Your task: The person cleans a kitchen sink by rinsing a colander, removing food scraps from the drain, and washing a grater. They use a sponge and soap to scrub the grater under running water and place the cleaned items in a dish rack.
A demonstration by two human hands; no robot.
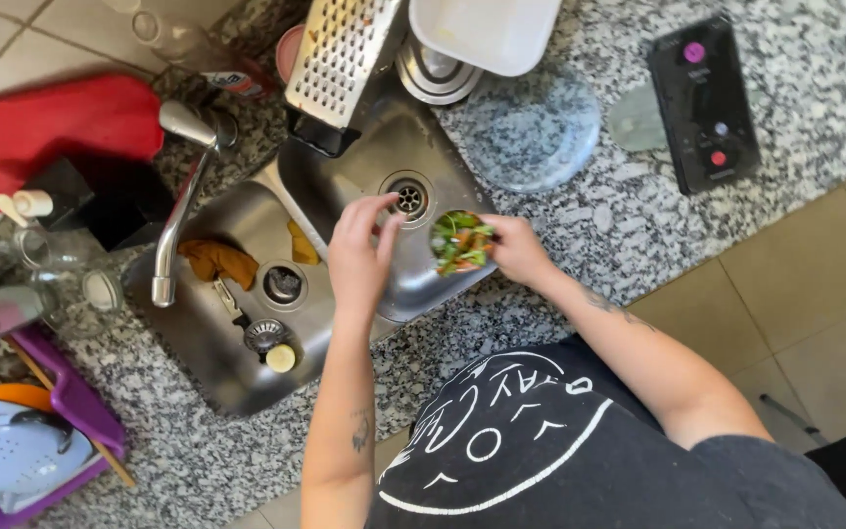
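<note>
A speckled granite counter (638,225) is running across the view, holding a steel double sink (237,367) with a chrome tap (180,211). Beige floor tiles (795,284) are showing at right, with daylight falling evenly.

My arms bare to shoulder — small dark tattoo on each forearm. My left hand (359,257), my right hand (519,250): no rings, no gloves. My dark grey short-sleeved cotton T-shirt (580,451) — white circular line print on front.

One head view — steeply down, close above the sink (345,323) and granite counter (580,216).
</note>
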